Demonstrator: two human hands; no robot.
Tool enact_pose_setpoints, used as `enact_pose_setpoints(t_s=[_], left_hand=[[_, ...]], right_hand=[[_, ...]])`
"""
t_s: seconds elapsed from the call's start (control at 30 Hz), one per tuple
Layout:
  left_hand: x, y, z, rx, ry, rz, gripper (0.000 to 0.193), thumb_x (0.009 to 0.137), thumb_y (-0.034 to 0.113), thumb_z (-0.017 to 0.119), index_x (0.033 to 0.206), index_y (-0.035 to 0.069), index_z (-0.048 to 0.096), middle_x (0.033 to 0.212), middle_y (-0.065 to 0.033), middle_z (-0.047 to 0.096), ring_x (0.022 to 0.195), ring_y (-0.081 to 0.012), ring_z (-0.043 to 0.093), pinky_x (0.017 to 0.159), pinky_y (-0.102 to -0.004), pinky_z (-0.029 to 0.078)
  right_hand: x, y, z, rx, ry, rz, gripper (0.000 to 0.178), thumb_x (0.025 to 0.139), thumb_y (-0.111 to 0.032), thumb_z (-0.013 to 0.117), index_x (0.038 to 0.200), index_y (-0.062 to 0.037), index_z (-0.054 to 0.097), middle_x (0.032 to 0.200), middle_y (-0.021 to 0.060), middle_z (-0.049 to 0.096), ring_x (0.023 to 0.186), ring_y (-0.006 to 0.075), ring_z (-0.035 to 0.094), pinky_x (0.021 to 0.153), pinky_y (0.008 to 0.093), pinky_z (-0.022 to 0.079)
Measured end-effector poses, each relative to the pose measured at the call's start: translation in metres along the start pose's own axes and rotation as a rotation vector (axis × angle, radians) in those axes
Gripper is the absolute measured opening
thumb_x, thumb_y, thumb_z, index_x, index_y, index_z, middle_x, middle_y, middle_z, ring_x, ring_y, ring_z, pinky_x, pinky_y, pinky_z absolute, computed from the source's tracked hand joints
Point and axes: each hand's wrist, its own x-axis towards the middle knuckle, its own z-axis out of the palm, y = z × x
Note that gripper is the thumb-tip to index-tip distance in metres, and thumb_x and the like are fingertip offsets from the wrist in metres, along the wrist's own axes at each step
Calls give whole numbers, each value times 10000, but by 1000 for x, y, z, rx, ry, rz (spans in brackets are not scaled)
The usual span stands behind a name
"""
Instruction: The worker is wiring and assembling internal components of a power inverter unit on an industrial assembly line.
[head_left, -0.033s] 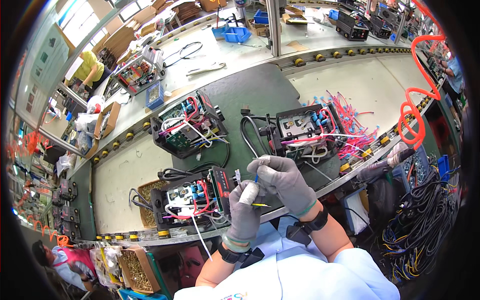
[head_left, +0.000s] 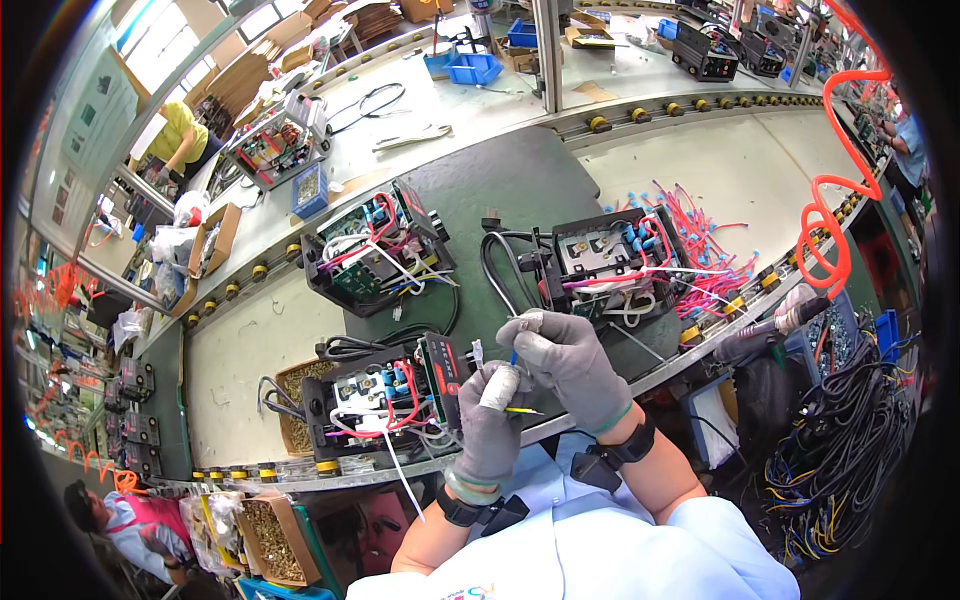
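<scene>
My gloved left hand (head_left: 488, 425) and gloved right hand (head_left: 572, 365) meet near the bench's front edge, fingers closed. Between their fingertips a short length of blue wire (head_left: 514, 357) shows, pinched by both. A yellow-green wire (head_left: 522, 410) pokes out of my left hand, whose thumb has a white wrapping. Just above that hand is a small white connector (head_left: 477, 352). To its left sits an open black device (head_left: 375, 400) with red, white and blue wiring. Beyond my right hand stands a similar wired unit (head_left: 612, 262). What else the fingers cover is hidden.
A third open unit (head_left: 375, 245) stands farther back on the green mat (head_left: 500, 180). Loose pink wires (head_left: 715, 240) lie at the right. A red coiled hose (head_left: 815, 220) hangs by a power driver (head_left: 750, 338). Black cables (head_left: 840, 440) are bundled at lower right.
</scene>
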Motion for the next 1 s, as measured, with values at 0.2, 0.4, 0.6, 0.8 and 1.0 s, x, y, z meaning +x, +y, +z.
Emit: enact_pose_setpoints(t_s=[0.2, 0.4, 0.6, 0.8, 1.0], left_hand=[[-1, -9, -2, -85, -21, -80, 117, 947, 157, 589, 938, 46, 627, 844, -15, 635, 737, -102, 586, 697, -280, 499], [0, -6, -1, -136, -9, -99, 122, 949, 167, 590, 961, 49, 621, 858, -24, 648, 788, -111, 627, 720, -278, 514], [5, -4, 2, -199, -37, -124, 137, 965, 189, 583, 976, 57, 619, 873, -21, 651, 783, -116, 633, 721, -275, 517], [5, -10, 1, -62, -72, -55, 127, 983, 178, 568, 1001, 59, 609, 879, -6, 651, 779, -92, 633, 728, -263, 518], [2, -16, 2, 33, -79, -12, 182, 1003, 220, 553, 1003, 46, 605, 887, -11, 655, 784, -85, 611, 713, -251, 488]], right_hand=[[4, 9, 7, -58, 241, -88, 50, 882, -96, 677, 883, -50, 658, 715, -74, 554, 603, -6, 451, 517, 171, 351], [7, 15, 5, -167, 196, -112, 97, 896, -120, 668, 912, -25, 654, 780, -37, 599, 673, 15, 526, 590, 194, 443], [5, 23, -8, -207, 12, -80, 188, 950, -141, 591, 985, 23, 678, 897, 54, 679, 802, 89, 624, 725, 243, 519], [12, 26, 0, -62, 183, -98, 126, 904, -109, 682, 805, -31, 680, 700, -39, 607, 604, 7, 505, 507, 197, 407], [8, 32, -6, 50, 218, -65, 137, 910, -127, 679, 806, -39, 673, 712, -40, 600, 610, 10, 515, 518, 196, 423]])
